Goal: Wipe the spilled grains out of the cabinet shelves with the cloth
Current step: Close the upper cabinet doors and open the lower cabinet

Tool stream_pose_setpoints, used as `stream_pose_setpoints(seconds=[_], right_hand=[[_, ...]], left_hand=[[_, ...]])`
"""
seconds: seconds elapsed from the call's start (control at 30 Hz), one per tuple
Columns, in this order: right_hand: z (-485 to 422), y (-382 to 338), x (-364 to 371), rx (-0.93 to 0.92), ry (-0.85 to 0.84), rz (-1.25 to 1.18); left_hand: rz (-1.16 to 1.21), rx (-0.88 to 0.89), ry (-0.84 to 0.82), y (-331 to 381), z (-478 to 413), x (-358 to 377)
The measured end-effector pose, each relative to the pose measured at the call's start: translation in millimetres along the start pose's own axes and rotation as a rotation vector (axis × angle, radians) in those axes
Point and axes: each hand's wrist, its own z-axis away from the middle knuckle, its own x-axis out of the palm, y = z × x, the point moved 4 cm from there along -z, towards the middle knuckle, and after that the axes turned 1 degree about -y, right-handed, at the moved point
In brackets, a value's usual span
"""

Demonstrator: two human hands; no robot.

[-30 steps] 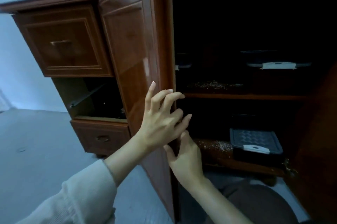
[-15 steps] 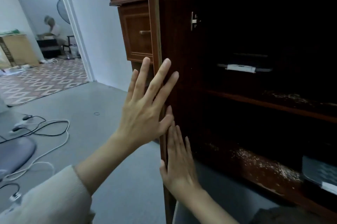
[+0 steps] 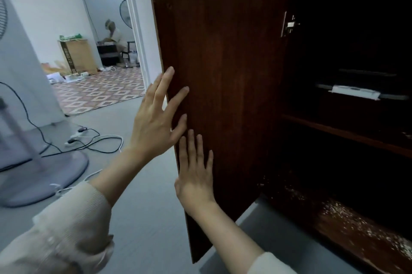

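The dark wooden cabinet door (image 3: pixel 223 77) stands swung wide open, its inner face toward me. My left hand (image 3: pixel 156 117) lies flat with spread fingers on the door's free edge. My right hand (image 3: pixel 195 175) presses flat on the inner face just below it. Spilled grains (image 3: pixel 347 218) are scattered on the bottom shelf (image 3: pixel 334 235) at the lower right. A few more grains (image 3: pixel 406 134) show on the middle shelf (image 3: pixel 343 134). No cloth is in view.
A dark container with a white latch (image 3: pixel 354 93) sits on the middle shelf. On the grey floor to the left are a fan base (image 3: pixel 38 175) and loose cables (image 3: pixel 93 140). A doorway (image 3: pixel 133 28) leads to a tiled room with a cardboard box and a seated person.
The door has swung further open to the left under both hands, so its inner face now shows. My view has turned left, and the drawers have dropped out of sight.
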Motion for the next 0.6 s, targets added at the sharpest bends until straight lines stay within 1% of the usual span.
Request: stream_pose_setpoints(seconds=[0.13, 0.3, 0.4, 0.47, 0.6], right_hand=[[-22, -12, 18, 0.038, -0.013, 0.037], [-44, -22, 32, 0.121, -0.126, 0.091], [-55, -29, 43, 0.078, -0.223, 0.111], [-63, -31, 43, 0.074, -0.196, 0.097], [-73, -19, 32, -0.028, -0.356, 0.028]], left_hand=[[0.003, -0.023, -0.026, -25, 2, 8], [0.0, -0.039, -0.085, -53, 2, 17], [-0.02, -0.054, -0.137, -64, 1, 20], [-0.052, -0.087, -0.201, -73, 3, 23], [-0.116, -0.113, -0.299, -83, 7, 34]])
